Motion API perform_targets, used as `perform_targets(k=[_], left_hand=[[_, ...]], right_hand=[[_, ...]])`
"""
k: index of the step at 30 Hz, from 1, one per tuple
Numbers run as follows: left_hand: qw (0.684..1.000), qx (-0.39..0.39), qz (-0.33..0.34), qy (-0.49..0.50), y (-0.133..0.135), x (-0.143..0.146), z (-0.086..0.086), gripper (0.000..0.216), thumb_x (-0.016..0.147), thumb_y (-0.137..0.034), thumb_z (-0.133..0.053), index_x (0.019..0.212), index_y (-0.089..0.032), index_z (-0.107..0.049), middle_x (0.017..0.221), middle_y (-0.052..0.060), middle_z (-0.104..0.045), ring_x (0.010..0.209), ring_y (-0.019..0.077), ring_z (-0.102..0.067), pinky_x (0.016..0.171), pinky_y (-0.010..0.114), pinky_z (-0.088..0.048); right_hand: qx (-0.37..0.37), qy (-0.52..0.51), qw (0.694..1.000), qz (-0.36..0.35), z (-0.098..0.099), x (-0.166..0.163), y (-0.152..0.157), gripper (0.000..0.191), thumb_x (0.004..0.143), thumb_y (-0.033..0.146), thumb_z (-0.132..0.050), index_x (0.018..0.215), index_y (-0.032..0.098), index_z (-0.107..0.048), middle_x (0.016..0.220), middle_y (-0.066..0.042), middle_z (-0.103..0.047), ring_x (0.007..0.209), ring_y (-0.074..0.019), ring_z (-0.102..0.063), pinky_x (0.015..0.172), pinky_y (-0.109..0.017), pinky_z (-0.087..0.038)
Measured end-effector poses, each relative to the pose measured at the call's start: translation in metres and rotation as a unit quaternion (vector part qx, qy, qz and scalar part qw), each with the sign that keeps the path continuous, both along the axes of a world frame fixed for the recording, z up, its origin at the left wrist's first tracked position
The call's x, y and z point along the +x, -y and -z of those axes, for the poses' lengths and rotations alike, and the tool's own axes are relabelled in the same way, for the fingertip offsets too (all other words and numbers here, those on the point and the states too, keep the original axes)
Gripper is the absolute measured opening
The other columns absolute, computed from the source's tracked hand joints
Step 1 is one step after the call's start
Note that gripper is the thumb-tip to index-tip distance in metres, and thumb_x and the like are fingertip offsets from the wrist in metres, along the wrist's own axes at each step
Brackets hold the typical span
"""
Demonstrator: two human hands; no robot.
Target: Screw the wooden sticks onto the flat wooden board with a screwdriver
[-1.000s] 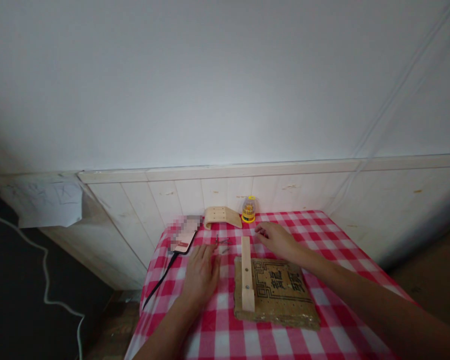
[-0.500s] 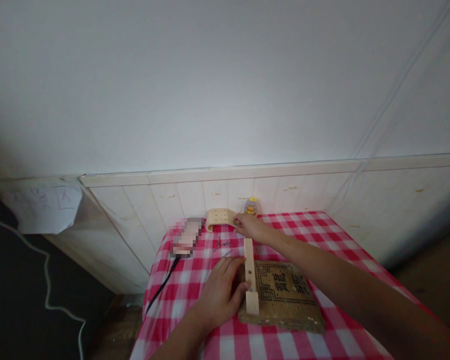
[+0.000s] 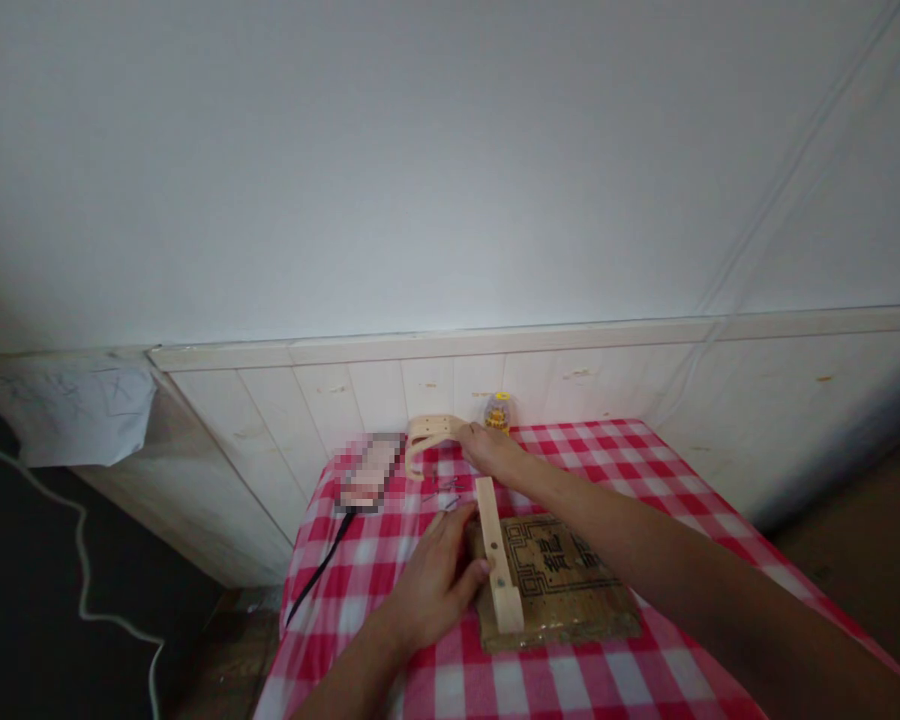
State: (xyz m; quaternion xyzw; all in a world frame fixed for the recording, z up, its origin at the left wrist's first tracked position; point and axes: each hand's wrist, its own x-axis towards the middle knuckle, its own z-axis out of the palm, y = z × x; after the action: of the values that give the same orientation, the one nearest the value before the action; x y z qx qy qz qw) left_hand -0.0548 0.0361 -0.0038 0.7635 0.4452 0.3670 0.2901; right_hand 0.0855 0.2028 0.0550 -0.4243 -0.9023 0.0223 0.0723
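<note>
At the far side of the table, my right hand [image 3: 487, 446] grips the right end of a pale curved wooden piece [image 3: 433, 428] with small holes. The piece is tilted, so the curved parts beneath its top show. My left hand [image 3: 439, 575] lies beside a narrow wooden bar [image 3: 489, 525], thumb and forefinger apart with their tips at its left edge. Two dark screw heads or holes show in the bar, and a small block forms its near end. Under it is a brown board [image 3: 562, 600] printed with black characters. Several dark screws [image 3: 450, 485] lie beyond my left hand.
A small clear bottle [image 3: 498, 412] with a yellow cap stands by the wall. A blurred-out phone-like object [image 3: 371, 475] with a black strap [image 3: 322, 570] lies at the left. The table has a red-and-white checked cloth [image 3: 367, 600]. White panelling [image 3: 330, 400] runs behind.
My right hand has tilted the curved wooden piece, and more of its underside shows. The wooden bar has turned slightly on the board. My left hand stays beside it.
</note>
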Motion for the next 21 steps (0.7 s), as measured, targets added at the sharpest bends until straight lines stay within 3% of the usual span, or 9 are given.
perform_targets(k=[6,12,15,21], left_hand=[[0.995,-0.002,-0.041,-0.089,-0.001,0.002,-0.002,0.053,0.099,-0.039,-0.053,0.145,-0.013,-0.051,0.144,0.019,-0.058,0.132,0.0353,-0.050,0.114,0.056,-0.038],[0.993,-0.010,-0.051,-0.110,-0.001,0.001,-0.001,0.051,0.098,-0.044,-0.054,0.139,-0.015,-0.059,0.136,0.018,-0.061,0.128,0.0357,-0.051,0.111,0.056,-0.040],[0.995,-0.027,-0.043,-0.088,-0.005,-0.002,-0.001,0.042,0.094,-0.042,-0.058,0.129,-0.018,-0.065,0.123,0.015,-0.065,0.116,0.0338,-0.055,0.103,0.054,-0.045],[0.994,-0.071,-0.042,0.066,-0.007,0.001,0.002,0.029,0.084,-0.032,-0.069,0.111,-0.019,-0.069,0.106,0.008,-0.064,0.101,0.0272,-0.060,0.092,0.042,-0.049]], right_hand=[[0.044,-0.053,0.997,0.032,-0.019,0.023,0.005,0.017,0.104,0.022,-0.050,0.108,0.011,-0.063,0.107,-0.019,-0.074,0.101,-0.0278,-0.072,0.084,-0.034,-0.052],[0.079,-0.115,0.988,0.063,-0.033,0.068,0.018,0.015,0.104,0.025,-0.049,0.106,0.016,-0.061,0.103,-0.012,-0.074,0.088,-0.0220,-0.071,0.071,-0.028,-0.047],[0.090,-0.140,0.983,0.082,-0.036,0.096,0.028,0.017,0.102,0.025,-0.047,0.101,0.017,-0.062,0.090,-0.010,-0.073,0.079,-0.0210,-0.069,0.065,-0.028,-0.043],[0.063,-0.328,0.936,0.107,-0.041,0.140,0.051,0.027,0.098,0.042,-0.051,0.086,0.020,-0.061,0.079,-0.007,-0.068,0.073,-0.0204,-0.063,0.062,-0.029,-0.045]])
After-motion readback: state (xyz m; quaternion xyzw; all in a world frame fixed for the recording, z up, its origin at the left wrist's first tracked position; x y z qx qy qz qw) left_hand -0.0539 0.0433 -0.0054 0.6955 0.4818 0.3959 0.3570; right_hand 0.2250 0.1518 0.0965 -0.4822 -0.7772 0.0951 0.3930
